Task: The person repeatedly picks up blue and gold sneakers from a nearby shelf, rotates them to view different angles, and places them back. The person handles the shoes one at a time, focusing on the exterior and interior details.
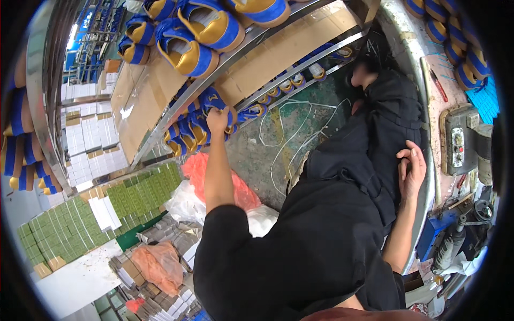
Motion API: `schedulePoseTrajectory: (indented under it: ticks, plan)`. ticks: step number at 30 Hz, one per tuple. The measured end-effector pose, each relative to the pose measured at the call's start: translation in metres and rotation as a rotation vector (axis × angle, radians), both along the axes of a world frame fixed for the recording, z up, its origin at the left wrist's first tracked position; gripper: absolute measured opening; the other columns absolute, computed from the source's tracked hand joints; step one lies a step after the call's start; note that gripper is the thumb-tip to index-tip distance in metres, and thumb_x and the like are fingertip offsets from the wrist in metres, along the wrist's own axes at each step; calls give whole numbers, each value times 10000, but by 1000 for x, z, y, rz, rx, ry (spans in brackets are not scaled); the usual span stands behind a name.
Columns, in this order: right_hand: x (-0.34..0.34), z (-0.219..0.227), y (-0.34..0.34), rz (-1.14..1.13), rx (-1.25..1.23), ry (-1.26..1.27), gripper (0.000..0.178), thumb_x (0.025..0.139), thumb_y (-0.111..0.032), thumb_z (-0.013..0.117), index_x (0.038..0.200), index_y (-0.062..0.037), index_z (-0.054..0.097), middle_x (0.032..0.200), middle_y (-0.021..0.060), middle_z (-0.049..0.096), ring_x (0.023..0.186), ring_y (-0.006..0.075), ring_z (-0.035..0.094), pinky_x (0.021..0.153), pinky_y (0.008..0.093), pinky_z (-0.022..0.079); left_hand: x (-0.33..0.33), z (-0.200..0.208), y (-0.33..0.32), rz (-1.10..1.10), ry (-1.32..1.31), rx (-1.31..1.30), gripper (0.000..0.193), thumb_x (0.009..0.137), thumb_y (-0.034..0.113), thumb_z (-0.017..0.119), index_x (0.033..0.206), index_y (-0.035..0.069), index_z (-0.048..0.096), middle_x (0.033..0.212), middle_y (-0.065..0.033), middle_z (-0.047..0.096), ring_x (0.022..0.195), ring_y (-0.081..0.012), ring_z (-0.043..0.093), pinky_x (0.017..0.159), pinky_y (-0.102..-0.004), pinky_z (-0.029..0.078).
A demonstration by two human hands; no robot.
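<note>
My left arm stretches to a metal rack on the left. The fingers of my left hand (217,120) are closed around a blue shoe (212,98) with a gold heel part, at the lower shelf. Similar blue and gold shoes (184,134) stand packed beside it. My right hand (413,170) hangs by my right thigh, next to the workbench edge. Its fingers are apart and loosely bent, with nothing in them.
More shoes (198,40) fill the rack's upper shelf, which has a cardboard liner (289,45). Green boxes (142,195) and plastic bags (227,184) lie lower left. White straps (281,134) cross the floor. A workbench (436,91) with a grey machine (458,139) stands right.
</note>
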State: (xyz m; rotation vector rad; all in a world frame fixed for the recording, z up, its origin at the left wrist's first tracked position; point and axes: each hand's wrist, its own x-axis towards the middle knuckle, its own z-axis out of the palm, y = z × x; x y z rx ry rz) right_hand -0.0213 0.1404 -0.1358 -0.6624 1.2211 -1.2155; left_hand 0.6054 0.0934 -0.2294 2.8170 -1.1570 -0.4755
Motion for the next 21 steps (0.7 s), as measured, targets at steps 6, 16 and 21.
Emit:
schedulePoseTrajectory:
  ticks: [6,16,21]
  plan:
    - [-2,6,-2,-19,21,-15,309,1011,-186,493,1218,29,572,875,122,681,399,20,333,366,167,239,-166,69,24,-81,1272,-536,197,825,155,724,958,34,645,1120,-44,607,1040,-164,560,902,-334,442]
    - [-40,35,-4,79,-79,-167,894,789,-502,755,1443,-26,374,1317,92,509,1193,176,513,1000,329,447,-353,169,-17,-1366,1329,-100,255,635,125,826,769,32,630,1268,-200,530,1037,-293,576,888,-373,456]
    - [-68,43,28,-213,-89,-25,804,766,-569,735,1291,-5,503,1028,43,615,805,81,588,614,199,469,-397,181,-33,-1578,1255,-197,288,609,155,838,818,41,676,1234,-179,562,1056,-321,562,901,-383,452]
